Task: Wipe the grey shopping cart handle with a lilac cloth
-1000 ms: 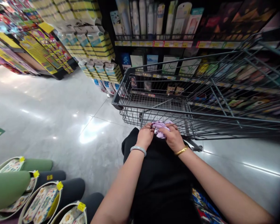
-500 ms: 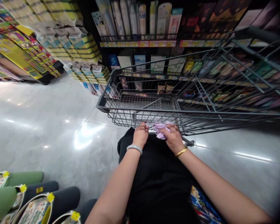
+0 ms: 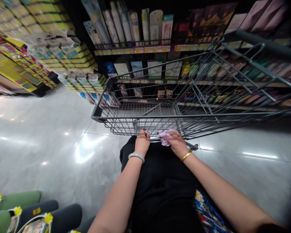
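My left hand rests with curled fingers on the near edge of a grey wire shopping cart, a pale bangle on its wrist. Just to its right, my right hand, wearing a gold bracelet, is closed on a crumpled lilac cloth held against the same edge. The cart basket looks empty. My black clothing fills the lower middle of the view.
Dark shelves of boxed and bottled goods stand behind the cart. Stacked yellow and blue boxes run along the left. Glossy grey tile floor spreads to the left. Green and grey cushions with yellow tags sit at lower left.
My left hand has let go of the lilac cloth and moved onto the cart's edge. The view has swung, so the cart sits further left in view.
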A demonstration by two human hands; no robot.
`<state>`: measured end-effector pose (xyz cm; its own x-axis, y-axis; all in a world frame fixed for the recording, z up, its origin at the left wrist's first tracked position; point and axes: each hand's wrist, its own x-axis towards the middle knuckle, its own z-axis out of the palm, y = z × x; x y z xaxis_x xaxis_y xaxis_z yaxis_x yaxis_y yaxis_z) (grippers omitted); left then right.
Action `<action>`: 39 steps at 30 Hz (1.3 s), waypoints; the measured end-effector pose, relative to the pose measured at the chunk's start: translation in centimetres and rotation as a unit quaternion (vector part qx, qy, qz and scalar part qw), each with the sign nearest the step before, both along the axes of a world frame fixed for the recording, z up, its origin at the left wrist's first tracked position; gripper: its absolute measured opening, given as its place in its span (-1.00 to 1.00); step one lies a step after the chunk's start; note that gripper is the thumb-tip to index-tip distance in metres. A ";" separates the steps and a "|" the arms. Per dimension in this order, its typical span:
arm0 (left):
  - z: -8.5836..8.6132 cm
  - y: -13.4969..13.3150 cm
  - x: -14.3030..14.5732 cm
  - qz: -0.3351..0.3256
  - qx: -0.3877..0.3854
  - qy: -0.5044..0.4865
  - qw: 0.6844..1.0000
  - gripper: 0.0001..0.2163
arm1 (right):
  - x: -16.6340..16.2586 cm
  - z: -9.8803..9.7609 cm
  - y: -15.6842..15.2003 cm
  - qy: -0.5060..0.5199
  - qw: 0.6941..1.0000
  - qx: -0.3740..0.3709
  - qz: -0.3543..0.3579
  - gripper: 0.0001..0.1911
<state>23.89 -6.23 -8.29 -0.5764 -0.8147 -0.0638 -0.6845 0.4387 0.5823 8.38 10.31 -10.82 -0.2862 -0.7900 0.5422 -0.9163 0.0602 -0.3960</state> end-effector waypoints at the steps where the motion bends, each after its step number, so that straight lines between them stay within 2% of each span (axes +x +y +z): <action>1: 0.0 0.0 0.0 0.000 0.001 0.005 1.000 -0.83 | -0.3 -0.5 0.3 -0.007 1.000 0.011 0.006 -0.70; 4: -0.1 0.1 0.0 -0.001 0.001 0.023 1.000 -0.79 | -1.2 -1.0 1.4 -0.035 0.998 -0.015 -0.045 -0.72; 7: 0.0 0.3 0.0 0.004 -0.002 0.041 0.999 -0.70 | -1.5 -0.4 2.6 -0.043 0.993 -0.059 -0.093 -0.72; 12: 1.0 1.5 0.7 0.041 -0.026 0.066 0.997 -0.69 | -1.9 0.1 3.8 -0.058 0.992 -0.059 -0.095 -0.71; 15: 1.9 2.6 1.4 0.046 -0.037 0.079 0.995 -0.63 | -2.9 1.4 4.6 -0.063 0.990 -0.075 -0.103 -0.69; 18: 2.6 3.9 1.4 0.030 -0.044 0.090 0.995 -0.60 | -4.1 3.4 5.6 -0.058 0.979 -0.111 -0.159 -0.68; 21: 3.5 5.5 0.1 -0.014 -0.056 0.120 0.991 -0.62 | -4.6 3.8 6.3 -0.047 0.978 -0.111 -0.171 -0.71; 25: 4.7 7.6 -3.0 -0.103 -0.057 0.157 0.980 -0.71 | -4.8 2.7 6.8 -0.046 0.988 -0.085 -0.119 -0.73; 28: 5.7 8.9 -5.5 -0.154 -0.062 0.153 0.974 -0.70 | -5.8 3.8 7.9 -0.050 0.982 -0.112 -0.144 -0.74; 32: 6.6 10.5 -8.2 -0.184 -0.066 0.154 0.969 -0.74 | -7.7 6.2 9.9 -0.031 0.961 -0.173 -0.213 -0.76; 35: 7.5 11.8 -9.4 -0.200 -0.063 0.158 0.965 -0.74 | -8.2 5.7 11.0 -0.031 0.962 -0.158 -0.220 -0.76; 39: 9.2 13.0 -9.8 -0.204 -0.042 0.162 0.964 -0.59 | -8.6 4.6 12.3 -0.054 0.974 -0.102 -0.196 -0.73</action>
